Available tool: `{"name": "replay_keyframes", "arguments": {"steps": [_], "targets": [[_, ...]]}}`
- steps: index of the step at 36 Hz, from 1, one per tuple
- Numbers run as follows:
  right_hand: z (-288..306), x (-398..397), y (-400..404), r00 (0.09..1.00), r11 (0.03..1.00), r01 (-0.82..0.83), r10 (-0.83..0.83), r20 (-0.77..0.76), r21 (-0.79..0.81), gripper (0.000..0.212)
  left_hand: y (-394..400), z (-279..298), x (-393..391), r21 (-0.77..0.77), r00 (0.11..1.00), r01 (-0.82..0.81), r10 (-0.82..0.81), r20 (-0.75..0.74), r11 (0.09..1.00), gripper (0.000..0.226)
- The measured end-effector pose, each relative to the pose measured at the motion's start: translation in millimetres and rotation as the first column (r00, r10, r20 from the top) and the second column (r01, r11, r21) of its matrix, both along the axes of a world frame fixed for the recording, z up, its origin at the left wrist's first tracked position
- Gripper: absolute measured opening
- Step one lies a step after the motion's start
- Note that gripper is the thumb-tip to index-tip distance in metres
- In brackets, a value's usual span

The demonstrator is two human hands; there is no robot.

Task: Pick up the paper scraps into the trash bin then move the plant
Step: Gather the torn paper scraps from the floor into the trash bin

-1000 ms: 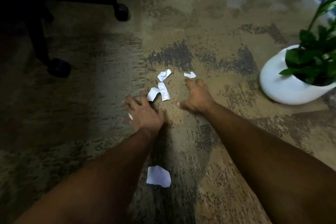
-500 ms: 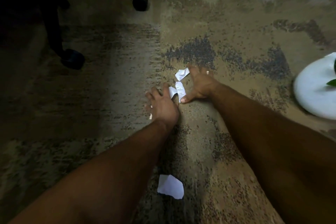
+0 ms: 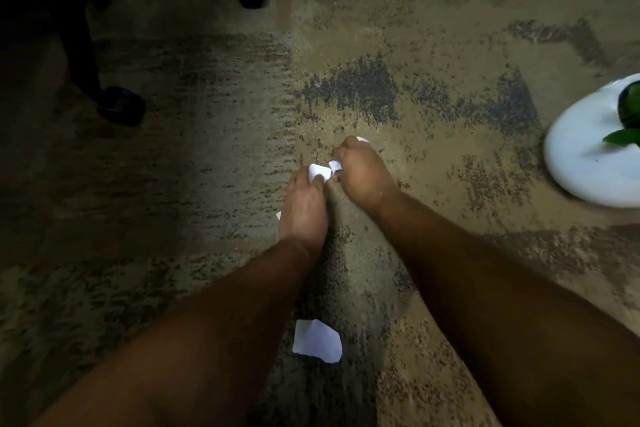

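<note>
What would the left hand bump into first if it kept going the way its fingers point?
Probably the paper scrap right at the left hand's fingertips, with the right hand beside it. Past those, only bare carpet shows to the picture's edge, though depth is hard to judge.

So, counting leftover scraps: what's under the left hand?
A white paper scrap pokes out at the left hand's fingertips, and a small white corner shows beside it. Anything beneath the palm is hidden.

Dim, warm light at centre-right; deep shadow at left; soft, blurred edges.
</note>
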State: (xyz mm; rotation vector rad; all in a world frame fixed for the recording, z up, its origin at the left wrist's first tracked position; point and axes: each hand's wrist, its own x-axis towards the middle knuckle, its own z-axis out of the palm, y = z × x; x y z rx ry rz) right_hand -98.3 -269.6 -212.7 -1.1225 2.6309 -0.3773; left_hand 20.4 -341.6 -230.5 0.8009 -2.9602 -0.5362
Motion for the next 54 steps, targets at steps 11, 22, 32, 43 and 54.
{"name": "replay_keyframes", "arguments": {"steps": [11,22,32,43,54], "targets": [[1,59,32,0.999,0.985,0.019,-0.024,-0.024,-0.17,0.013,6,13,11,0.027,1.0,-0.001,0.0,0.02,1.0,0.023],[-4,80,68,0.999,1.0,-0.004,0.004,-0.048,0.002,0.018,17,27,44,0.158,0.998,0.053,-0.057,0.022,0.986,0.032],[5,94,121,0.972,0.975,0.219,-0.214,0.097,-0.044,0.017,48,52,45,0.258,0.999,0.04,-0.043,0.003,0.965,0.019],[68,93,229,0.907,0.907,0.419,-0.416,0.064,-0.048,0.018,158,105,14,0.425,0.982,0.188,-0.182,-0.056,0.885,0.016],[156,111,394,0.706,0.711,0.665,-0.698,-0.117,-0.23,0.019,322,181,-26,0.378,0.856,0.517,-0.475,-0.206,0.768,0.024]]}}
